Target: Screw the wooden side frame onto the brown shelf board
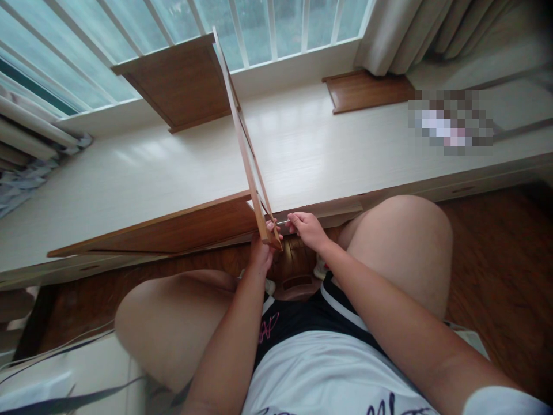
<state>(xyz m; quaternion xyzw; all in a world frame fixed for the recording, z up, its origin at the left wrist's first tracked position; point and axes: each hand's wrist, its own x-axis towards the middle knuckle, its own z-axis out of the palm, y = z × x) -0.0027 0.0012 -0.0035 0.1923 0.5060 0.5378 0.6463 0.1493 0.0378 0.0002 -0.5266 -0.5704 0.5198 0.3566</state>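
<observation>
A partly joined wooden piece stands on the white window ledge, with a narrow frame (237, 118) running from back to front. Two brown panels extend left from it: a back panel (181, 83) near the window and a front panel (173, 227) by the ledge's edge. My left hand (262, 251) is closed around the frame's near end, its fingers partly hidden behind the wood. Right beside it, my right hand (306, 229) pinches a thin metal rod (282, 222) that points left at the frame. The rod's exact kind and its tip are too small to make out.
A separate brown wooden board (367, 92) lies on the ledge (298, 167) at the right, near a curtain (389, 34). A blurred-out patch (451, 124) covers something beside it. White window bars (272, 29) rise behind. My knees flank the work, above a wooden floor (492, 253).
</observation>
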